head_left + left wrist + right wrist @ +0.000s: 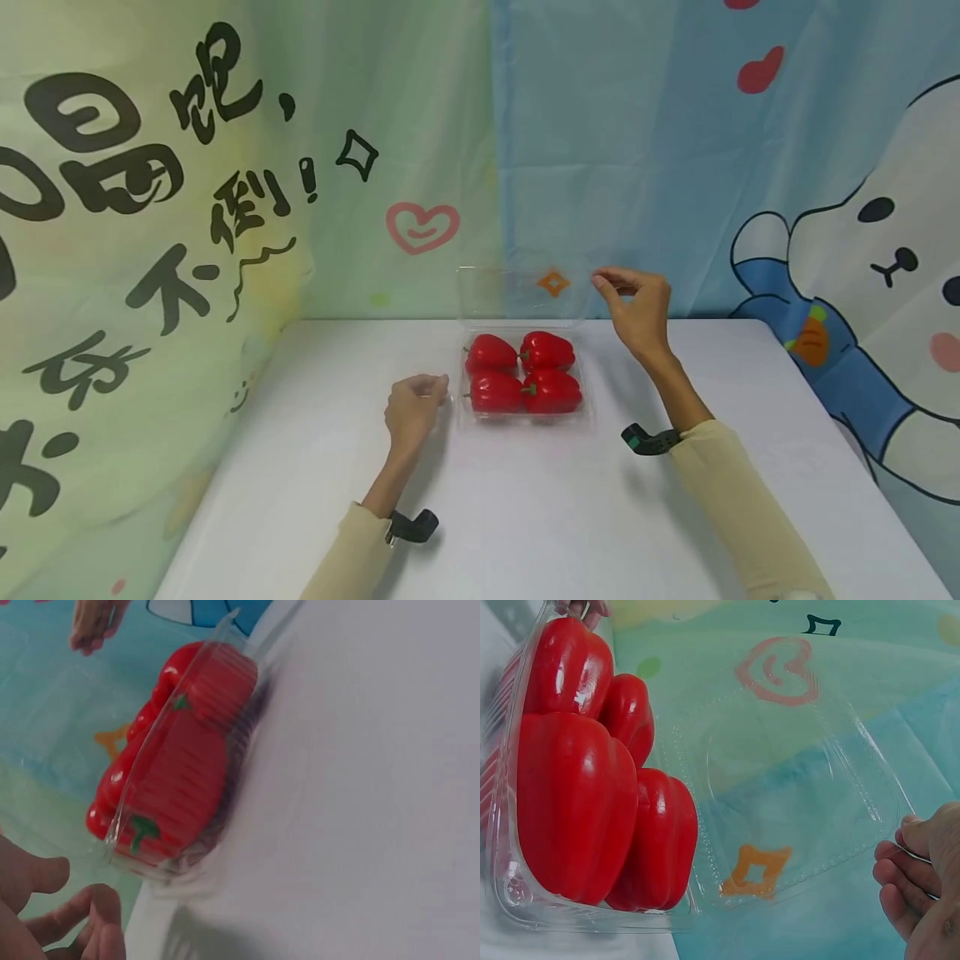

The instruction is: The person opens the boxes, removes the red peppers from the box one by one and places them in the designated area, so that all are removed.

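Several red bell peppers (552,392) sit in two rows inside a clear plastic clamshell box (525,419) on the table. Its hinged clear lid (780,772) stands raised at the back. My right hand (636,308) pinches the lid's right corner between thumb and fingers, as the right wrist view shows up close. Just left of the box is my left hand (414,408), its fingers loosely bent. The left wrist view shows a gap between that thumb (46,874) and the fingers, with nothing held there.
The box rests on a white table (525,508). Behind the table's far edge hangs a printed cloth (420,125) with hearts, lettering and a white cartoon animal. Dark camera mounts (414,527) sit on both wrists.
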A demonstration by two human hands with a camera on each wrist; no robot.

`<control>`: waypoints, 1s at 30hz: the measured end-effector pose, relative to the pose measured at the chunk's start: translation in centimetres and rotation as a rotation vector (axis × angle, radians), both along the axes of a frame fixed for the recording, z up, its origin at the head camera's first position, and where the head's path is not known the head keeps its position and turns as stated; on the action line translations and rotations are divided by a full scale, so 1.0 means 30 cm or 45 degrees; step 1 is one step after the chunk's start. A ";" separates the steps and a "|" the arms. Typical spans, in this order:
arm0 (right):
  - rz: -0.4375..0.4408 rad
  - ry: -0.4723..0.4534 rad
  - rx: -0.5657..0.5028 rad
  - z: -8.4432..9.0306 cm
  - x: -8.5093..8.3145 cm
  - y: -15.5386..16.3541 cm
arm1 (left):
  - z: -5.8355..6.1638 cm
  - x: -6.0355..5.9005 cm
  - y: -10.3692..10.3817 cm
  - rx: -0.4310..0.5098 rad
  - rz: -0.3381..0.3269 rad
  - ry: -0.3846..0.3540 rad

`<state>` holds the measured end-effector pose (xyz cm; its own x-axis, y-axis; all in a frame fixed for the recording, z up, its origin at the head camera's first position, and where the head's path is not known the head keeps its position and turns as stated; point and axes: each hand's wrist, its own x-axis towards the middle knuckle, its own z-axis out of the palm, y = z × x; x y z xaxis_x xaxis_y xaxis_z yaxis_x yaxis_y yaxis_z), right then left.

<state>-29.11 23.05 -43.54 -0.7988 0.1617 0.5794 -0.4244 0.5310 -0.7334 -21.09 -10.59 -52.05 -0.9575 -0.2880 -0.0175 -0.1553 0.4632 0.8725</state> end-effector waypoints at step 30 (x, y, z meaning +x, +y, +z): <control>0.027 -0.015 -0.070 0.004 -0.036 -0.021 | -0.025 0.076 -0.045 0.370 -0.248 -0.065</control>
<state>-30.19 22.42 -43.43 -0.8089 0.1764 0.5608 -0.4264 0.4805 -0.7663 -18.82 -11.94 -52.80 -0.9897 -0.0756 -0.1215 -0.1355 0.2220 0.9656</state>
